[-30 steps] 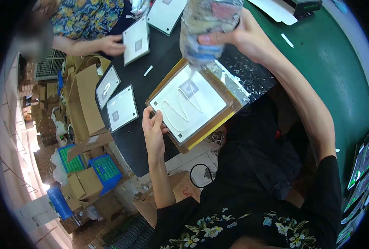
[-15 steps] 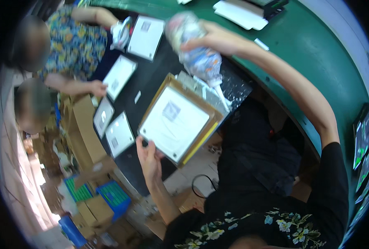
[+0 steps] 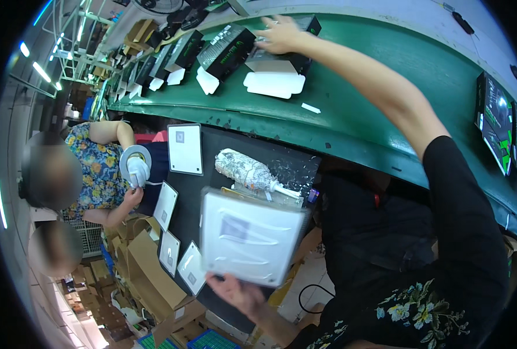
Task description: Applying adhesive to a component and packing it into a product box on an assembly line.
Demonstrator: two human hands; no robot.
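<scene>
A flat white rectangular panel [image 3: 252, 244] with a grey square patch is tilted up over the near part of the black table [image 3: 203, 186]. My left hand [image 3: 238, 294] is closed on its lower edge. My right arm stretches across the green conveyor belt [image 3: 357, 110]. There my right hand [image 3: 281, 36], fingers spread, rests at the top of a black carton [image 3: 296, 61] whose white flap [image 3: 274, 85] hangs open towards me. On the table lies a plastic-wrapped squeeze bottle [image 3: 244, 169], its white nozzle pointing right. Neither hand touches it.
More black cartons [image 3: 226, 52] with open flaps line the belt. Similar white panels [image 3: 185, 149] lie along the table's left side. A co-worker holds a tape roll [image 3: 135, 166] there. Brown cardboard boxes [image 3: 151, 267] crowd the floor. Black packages [image 3: 494, 122] stand far right.
My right hand has let go of the wrapped bottle, now lying on the table, and reached over to a carton. My left hand has lifted and tilted the white panel. The view has shifted.
</scene>
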